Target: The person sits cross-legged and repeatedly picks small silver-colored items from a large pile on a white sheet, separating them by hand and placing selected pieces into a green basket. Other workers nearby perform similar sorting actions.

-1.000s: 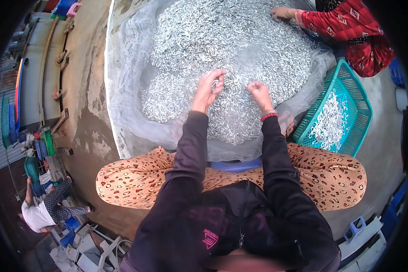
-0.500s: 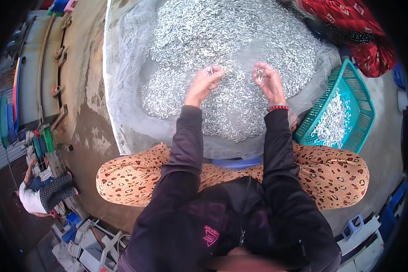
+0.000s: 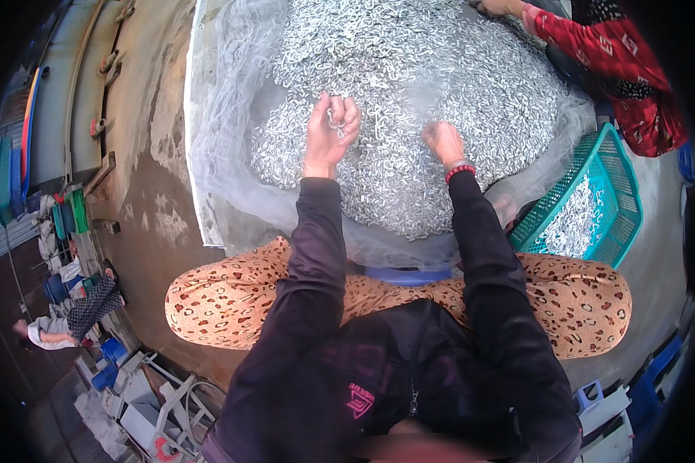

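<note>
A broad heap of small, curled, silvery fish (image 3: 394, 162) is spread over pale fine netting (image 3: 228, 154) in front of me. Above its left part, my left hand (image 3: 332, 133) is turned palm up, with curled fingers closed around one or a few small fish (image 3: 335, 122). My right hand (image 3: 445, 143), a red beaded bracelet at its wrist, is back-up over the middle of the heap. Its fingertips are pinched together toward the fish; whatever is between them is hidden.
A green slotted basket (image 3: 627, 189) holding a pile of the same fish stands by my right knee. A co-worker's red patterned sleeve (image 3: 587, 42) reaches over the heap's far right. Another person (image 3: 62, 324) is at far left, near stacked crates and furniture.
My left hand has turned palm up, showing fish in its fingers. My right hand, which held a small fish palm up, has turned over and come down toward the heap. The view has shifted slightly.
</note>
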